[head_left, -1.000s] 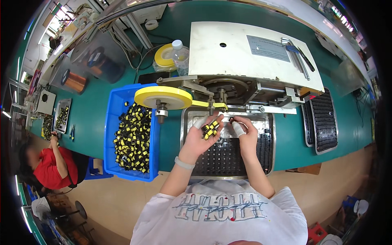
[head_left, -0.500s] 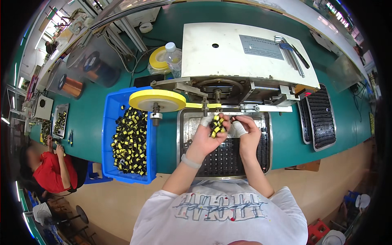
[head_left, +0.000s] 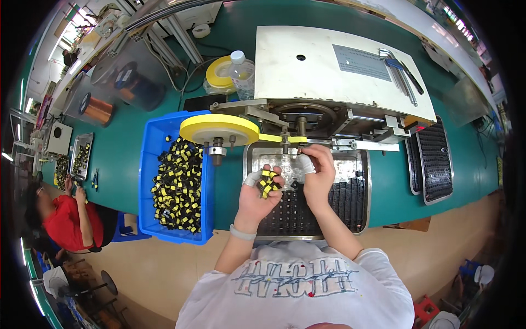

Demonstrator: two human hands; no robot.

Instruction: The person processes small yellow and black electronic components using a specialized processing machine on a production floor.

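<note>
My left hand [head_left: 257, 196] is cupped, palm up, around several small black coil bobbins [head_left: 268, 184] wrapped in yellow tape. White covers sit on its thumb and on a right-hand finger. At the machine's tape spindle, my right hand [head_left: 320, 174] pinches a small dark coil bobbin, mostly hidden by the fingers. Yellow tape [head_left: 269, 137] runs to that spindle from a big tape roll [head_left: 219, 129] on the left. Below both hands lies a metal tray [head_left: 367, 189] with rows of black bobbins in its near part and bare metal at the far end.
A blue bin [head_left: 143, 181] full of taped bobbins stands left of the tray. Behind is the white machine housing [head_left: 307, 60], with hex keys [head_left: 397, 71] on top. A bottle [head_left: 241, 74] stands beside it. More loaded trays [head_left: 434, 164] lie right. A person in red [head_left: 71, 225] works far left.
My left hand has moved down and left, away from the spindle, still holding the taped bobbins. My right hand has risen leftward to the spindle with its piece. The view has shifted slightly.
</note>
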